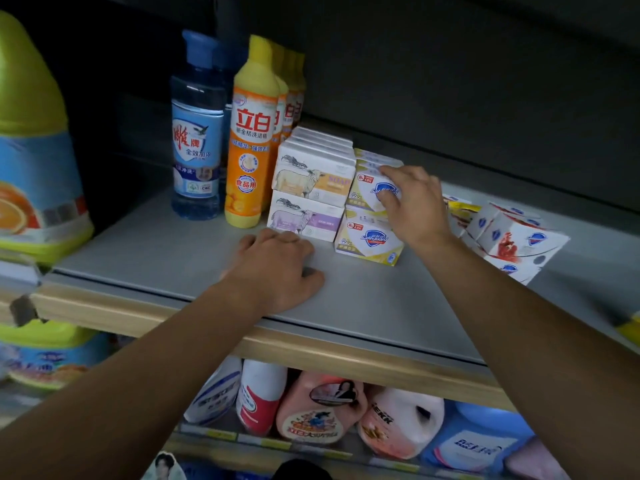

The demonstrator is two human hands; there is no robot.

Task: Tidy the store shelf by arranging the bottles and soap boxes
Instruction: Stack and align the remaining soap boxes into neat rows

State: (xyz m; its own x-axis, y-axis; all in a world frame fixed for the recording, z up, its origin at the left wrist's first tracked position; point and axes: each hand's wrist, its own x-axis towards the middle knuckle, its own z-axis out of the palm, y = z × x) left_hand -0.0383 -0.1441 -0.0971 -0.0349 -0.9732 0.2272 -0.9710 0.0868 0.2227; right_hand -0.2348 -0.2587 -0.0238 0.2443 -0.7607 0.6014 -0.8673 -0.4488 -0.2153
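Right hand [412, 206] laid on the front of the upper Safeguard box [369, 188], thumb along its top edge and fingers bent over its face, gripping it where it sits on the lower Safeguard box [369, 241]. Left hand [277, 271] flat on the grey shelf [363, 306], palm down, fingers relaxed and loosely bent, fingertips reaching the foot of the goat soap stack [311, 188]; holding nothing.

Goat soap stack taken as landmark. Two tiers high: orange-labelled box on top, purple-labelled box [304, 220] beneath, further boxes of the same kind lined up behind. Touching its right side, the two stacked Safeguard boxes, more yellow ones [375, 157] behind them. Well to the right of the stack, beyond the right wrist, a loose heap of white soap packs [512, 237] with red and blue print, lying tilted and out of line. Just left of the stack, upright, an orange dish-soap bottle [250, 140] with a yellow cap, a row of the same bottles [291, 95] behind it. Left of that again, a clear blue bottle [196, 133] with a blue cap, upright, another partly hidden behind. Far left of the stack, at the frame edge, a large jug [34, 147] with a yellow-green top and an orange-fruit label.

Below the stack, under the shelf's wooden front edge [346, 355], a lower shelf of pink, white and blue detergent jugs [322, 410] packed side by side.
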